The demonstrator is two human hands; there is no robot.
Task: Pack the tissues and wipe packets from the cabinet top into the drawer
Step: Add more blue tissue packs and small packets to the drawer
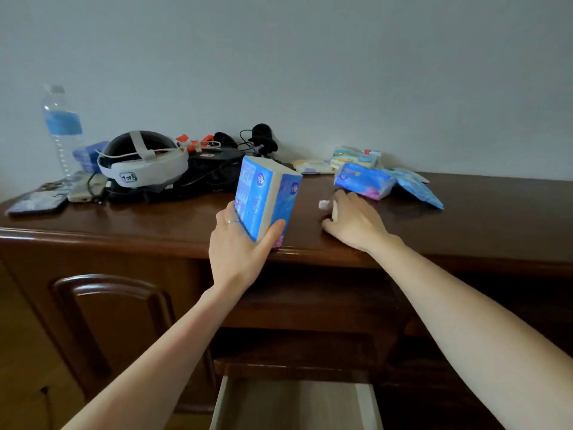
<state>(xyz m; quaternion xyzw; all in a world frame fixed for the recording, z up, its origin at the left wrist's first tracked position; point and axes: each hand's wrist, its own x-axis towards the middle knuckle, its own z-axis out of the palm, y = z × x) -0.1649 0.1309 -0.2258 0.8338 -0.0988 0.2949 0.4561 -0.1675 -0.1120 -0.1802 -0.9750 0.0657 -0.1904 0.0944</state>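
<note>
A: We log the left hand (pixel 238 243) gripping the tall blue-and-white plastic-wrapped tissue pack (pixel 266 198), thumb on its near narrow edge, fingers curled round the far face. The pack stands tilted at the front edge of the dark brown wooden cabinet top (pixel 155 218), directly above the pale open drawer (pixel 297 405).

B: Agreed. We judge the edgewise grip suits lowering it straight down into the drawer, whose visible part shows no packets yet.

A: Right hand (pixel 350 221) lies to the right of that pack on the cabinet top, fingers curled round a small pink-and-white folded item (pixel 327 206). We cannot tell what the item is.

B: Just behind that hand we note the blue-and-purple soft tissue packet (pixel 362 181); further right of it a flat light-blue wipe packet (pixel 418 189); behind them, by the wall, a pale yellow wipe packet (pixel 313 166) and a white-and-yellow packet (pixel 355 156). All remain unpacked.

A: Left of the held pack: a white-and-grey strapped headset (pixel 142 162), a clear plastic water bottle (pixel 62 128), black cables (pixel 257 141). We judge these are not for the drawer.
</note>
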